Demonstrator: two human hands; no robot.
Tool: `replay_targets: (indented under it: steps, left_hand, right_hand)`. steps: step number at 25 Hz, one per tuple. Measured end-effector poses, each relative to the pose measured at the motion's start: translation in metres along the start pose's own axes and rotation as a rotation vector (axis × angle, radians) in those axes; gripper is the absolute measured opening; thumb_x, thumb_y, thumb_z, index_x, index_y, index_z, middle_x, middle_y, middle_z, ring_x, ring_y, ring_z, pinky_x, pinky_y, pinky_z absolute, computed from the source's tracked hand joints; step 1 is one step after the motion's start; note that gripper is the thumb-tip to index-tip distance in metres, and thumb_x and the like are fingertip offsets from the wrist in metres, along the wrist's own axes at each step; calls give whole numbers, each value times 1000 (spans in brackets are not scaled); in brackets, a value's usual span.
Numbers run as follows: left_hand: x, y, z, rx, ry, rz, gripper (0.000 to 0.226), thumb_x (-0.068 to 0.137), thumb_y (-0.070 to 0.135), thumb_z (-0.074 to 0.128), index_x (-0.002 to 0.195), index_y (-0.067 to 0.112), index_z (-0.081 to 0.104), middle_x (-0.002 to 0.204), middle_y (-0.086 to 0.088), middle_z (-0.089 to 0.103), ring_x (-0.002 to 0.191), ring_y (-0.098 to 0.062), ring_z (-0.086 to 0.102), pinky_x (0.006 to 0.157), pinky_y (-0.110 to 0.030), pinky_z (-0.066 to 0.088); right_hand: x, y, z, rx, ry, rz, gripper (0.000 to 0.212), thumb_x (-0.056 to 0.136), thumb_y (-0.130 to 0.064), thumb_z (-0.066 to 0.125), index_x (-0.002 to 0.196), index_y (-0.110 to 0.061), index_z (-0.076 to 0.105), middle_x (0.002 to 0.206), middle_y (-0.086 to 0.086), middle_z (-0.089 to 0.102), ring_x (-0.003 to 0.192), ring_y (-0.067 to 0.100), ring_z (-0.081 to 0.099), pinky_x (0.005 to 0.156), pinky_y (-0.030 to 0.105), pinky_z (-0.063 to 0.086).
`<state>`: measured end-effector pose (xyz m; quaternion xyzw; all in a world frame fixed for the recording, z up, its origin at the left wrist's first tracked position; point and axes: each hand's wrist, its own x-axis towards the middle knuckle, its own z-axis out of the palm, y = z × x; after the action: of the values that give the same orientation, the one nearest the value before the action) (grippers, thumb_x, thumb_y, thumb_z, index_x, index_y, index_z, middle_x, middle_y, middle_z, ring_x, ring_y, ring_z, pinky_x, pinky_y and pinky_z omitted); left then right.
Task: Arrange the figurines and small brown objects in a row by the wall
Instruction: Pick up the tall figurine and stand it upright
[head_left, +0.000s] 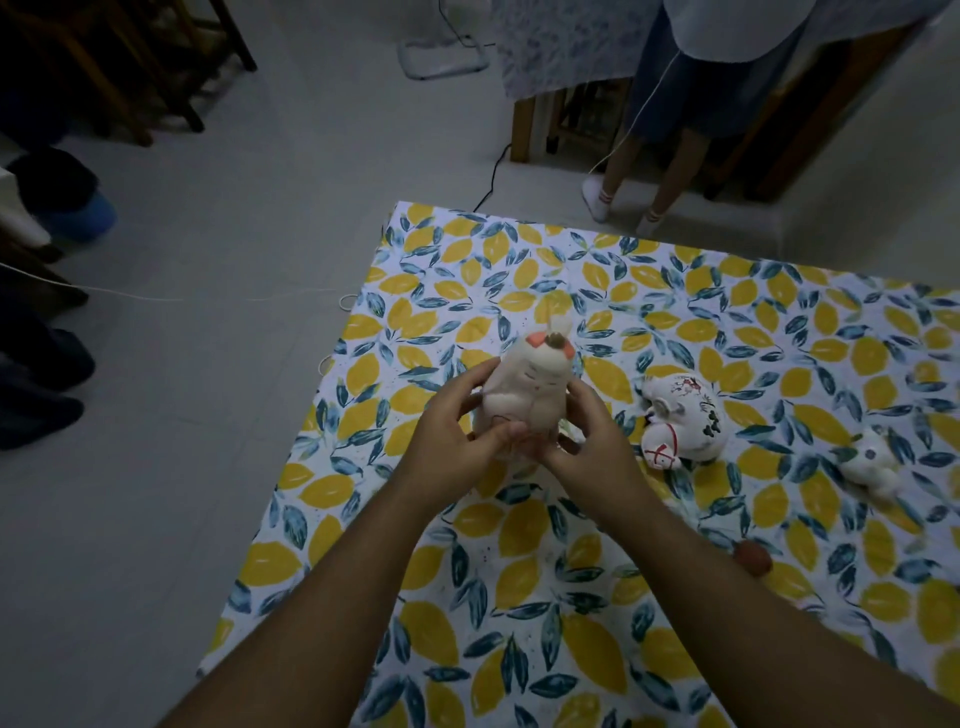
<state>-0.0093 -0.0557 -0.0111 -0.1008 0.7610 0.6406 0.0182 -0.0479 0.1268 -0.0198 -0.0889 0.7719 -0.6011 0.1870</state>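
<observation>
Both hands hold a white rabbit figurine (524, 387) with orange ear patches, upright above the lemon-print cloth (519, 597). My left hand (457, 441) grips its left side and base, my right hand (587, 441) its right side. To the right a white painted figurine (680, 421) lies on its side on the cloth. Farther right lies a small white figurine (872, 457). A small brown object (753, 558) rests on the cloth just beyond my right forearm.
The cloth's left edge (311, 441) runs beside bare grey floor. A person's legs (639, 176) stand beyond the cloth by a wooden table (524, 124). A black cable (488, 187) and a white cord (156, 299) cross the floor. Dark shoes (41, 389) sit at the left.
</observation>
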Motion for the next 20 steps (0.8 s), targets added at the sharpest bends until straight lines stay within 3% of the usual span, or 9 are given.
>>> replay_targets:
  steps: [3,5,12,20]
  left_hand:
    - [-12,-9,3,-7,7,1,66,87,25,78,144,38,45,143,14,52,130,-7,50,90,-43,58]
    - [-15,-11,4,0,12,10,68,89,24,76,146,37,42,144,15,51,132,-6,49,92,-44,57]
    - [-13,-13,3,14,-22,27,69,94,17,71,151,36,37,146,12,51,132,-4,49,95,-38,55]
    - [-15,-17,10,11,6,52,68,96,20,67,153,35,34,151,11,45,136,-4,44,91,-16,50]
  right_hand:
    - [-8,5,4,7,5,7,67,88,-26,78,144,-39,44,136,-17,59,126,-1,54,92,22,54]
    - [-9,7,5,11,7,12,65,89,-24,77,143,-37,44,136,-15,60,127,0,54,90,18,53]
    - [-11,11,8,16,69,5,63,84,-26,82,137,-33,48,131,-16,60,124,0,56,90,29,58]
    - [-11,12,6,16,43,3,64,85,-28,81,138,-30,46,133,-11,60,125,1,55,88,34,59]
